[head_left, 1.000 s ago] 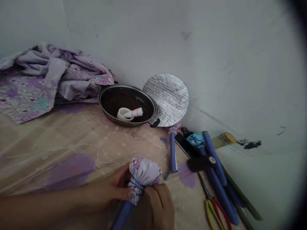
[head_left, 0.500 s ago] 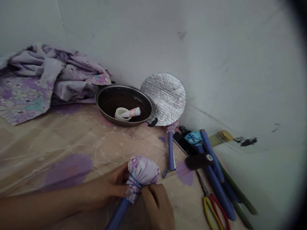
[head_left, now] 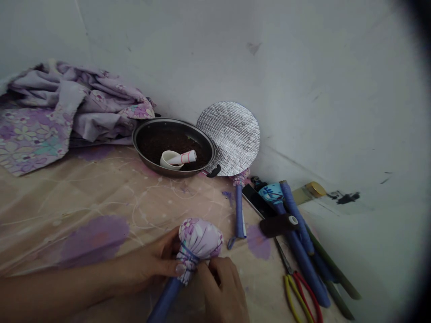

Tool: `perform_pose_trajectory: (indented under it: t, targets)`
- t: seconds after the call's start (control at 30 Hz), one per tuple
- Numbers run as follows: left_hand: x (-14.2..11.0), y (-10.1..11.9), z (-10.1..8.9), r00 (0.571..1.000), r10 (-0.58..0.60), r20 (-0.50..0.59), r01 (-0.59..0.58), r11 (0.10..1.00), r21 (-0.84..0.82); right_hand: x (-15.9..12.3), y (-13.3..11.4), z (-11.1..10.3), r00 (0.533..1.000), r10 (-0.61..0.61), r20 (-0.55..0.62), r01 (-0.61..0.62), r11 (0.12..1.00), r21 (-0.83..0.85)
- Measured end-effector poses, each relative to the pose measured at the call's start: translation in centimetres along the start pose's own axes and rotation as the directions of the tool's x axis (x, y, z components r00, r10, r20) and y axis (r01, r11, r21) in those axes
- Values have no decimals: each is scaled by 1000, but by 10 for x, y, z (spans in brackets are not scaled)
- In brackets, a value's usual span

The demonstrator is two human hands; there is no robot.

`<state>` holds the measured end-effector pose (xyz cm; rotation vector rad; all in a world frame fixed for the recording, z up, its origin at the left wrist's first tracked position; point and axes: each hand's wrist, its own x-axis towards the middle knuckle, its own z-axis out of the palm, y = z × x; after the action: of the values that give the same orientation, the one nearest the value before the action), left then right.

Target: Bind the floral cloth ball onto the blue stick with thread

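Note:
A blue stick (head_left: 164, 301) topped by a stuffed ball of purple flowered cloth (head_left: 200, 237) lies low in the middle of the view. My left hand (head_left: 158, 265) is closed around the neck of the cloth, thumb pressed on the blue binding there. My right hand (head_left: 224, 291) pinches the same neck from the right, fingers curled; what it pinches is too small to make out. Both hands rest on a flowered sheet (head_left: 101, 211).
A dark pan (head_left: 173, 148) with brown filling, a white cup and a paper roll sits by the wall. A round foil disc (head_left: 229, 138) leans behind it. Blue sticks (head_left: 298, 242), scissors (head_left: 298, 287), a phone and crumpled cloth (head_left: 67, 112) lie around.
My right hand's fingers have shifted slightly at the neck of the cloth ball. The view has drifted a little; the left hand keeps its hold.

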<state>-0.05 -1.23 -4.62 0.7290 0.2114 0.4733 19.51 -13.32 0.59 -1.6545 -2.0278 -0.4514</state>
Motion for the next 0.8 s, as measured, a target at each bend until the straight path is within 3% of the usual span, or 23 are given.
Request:
perform_pose_trajectory:
  t: [0.13,0.3,0.5,0.7,0.8]
  targets:
    - [0,10,10,996,-65,-59,64,998,-19,2,0,-2,1000,-8,29,9,1000,-20]
    - [-1,14,13,996,-72,-50,70,997,-28,3,1,-6,998,-40,46,43,997,-60]
    - [0,8,9,995,-73,-65,75,997,24,-9,-4,3,999,24,35,-25,999,21]
    - [1,5,5,998,-40,-51,45,995,84,-19,-7,13,991,105,-77,-99,991,86]
    - [1,8,8,998,-41,-51,45,996,72,-18,-5,13,994,105,-43,-99,989,113]
